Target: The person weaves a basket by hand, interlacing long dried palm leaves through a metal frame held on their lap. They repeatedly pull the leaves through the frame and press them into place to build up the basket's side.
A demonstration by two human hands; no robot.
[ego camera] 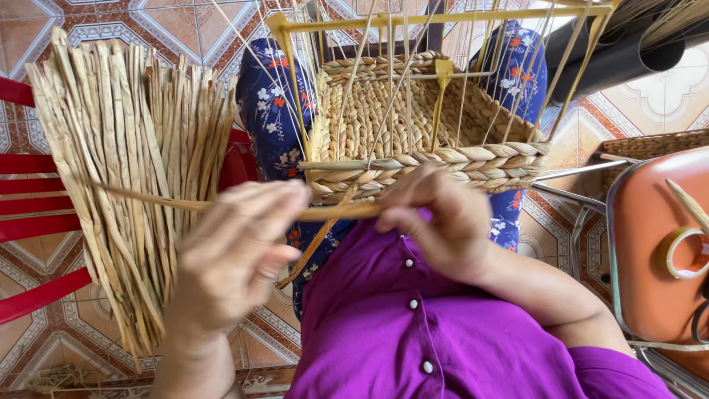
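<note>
One half-woven straw basket (428, 140) on a yellow wire frame (443, 18), resting on the lap against the floral blue trousers (269, 118). One big bundle of flat dried straw strips (125, 177) lies on the red plastic chair (29, 199) to the left. One orange metal-framed seat (650, 244) at right, a tape roll (683, 253) on it. Upright frame strands partly screen the basket. Left hand (236, 251): grip pressed together, pinching a single loose straw strand (325, 213). Right hand (436, 218): fingers curled, pinching the same strand at the braided rim.
</note>
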